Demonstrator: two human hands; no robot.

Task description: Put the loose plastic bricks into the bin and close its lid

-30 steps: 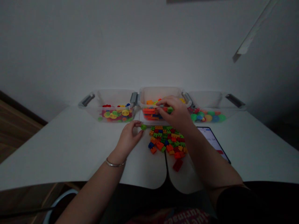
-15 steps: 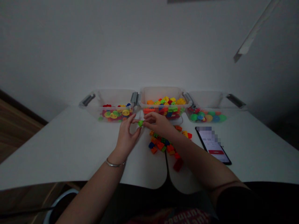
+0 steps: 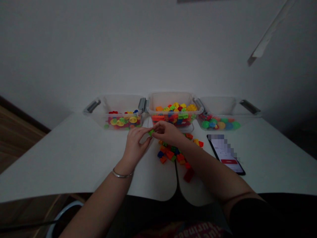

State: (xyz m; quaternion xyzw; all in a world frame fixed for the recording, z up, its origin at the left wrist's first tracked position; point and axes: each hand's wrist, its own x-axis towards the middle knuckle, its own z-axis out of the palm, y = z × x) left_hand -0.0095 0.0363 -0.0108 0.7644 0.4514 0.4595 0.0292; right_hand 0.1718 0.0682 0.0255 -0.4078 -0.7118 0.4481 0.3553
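Note:
A small green building block (image 3: pixel 151 132) is held up over the table between the fingertips of both hands. My left hand (image 3: pixel 135 141), with a silver bangle at the wrist, pinches it from the left. From the other side my right hand (image 3: pixel 167 133) grips it between thumb and fingers. The fingertips cover much of the block, so its full shape is hidden. Beneath and beside my right forearm lies a loose pile of building blocks (image 3: pixel 170 154) in orange, red, green, blue and yellow, partly hidden by the arm.
Three clear plastic bins line the wall: the left bin (image 3: pixel 99 117) holds colourful pieces, the middle bin (image 3: pixel 170 96) blocks, the right bin (image 3: pixel 244 119) balls and other pieces. A phone (image 3: pixel 229 161) lies right of the pile on the white table (image 3: pixel 81 158).
The fingers of my left hand have closed in on the green block, and the block has shifted slightly to the right. The pile and bins have stayed put.

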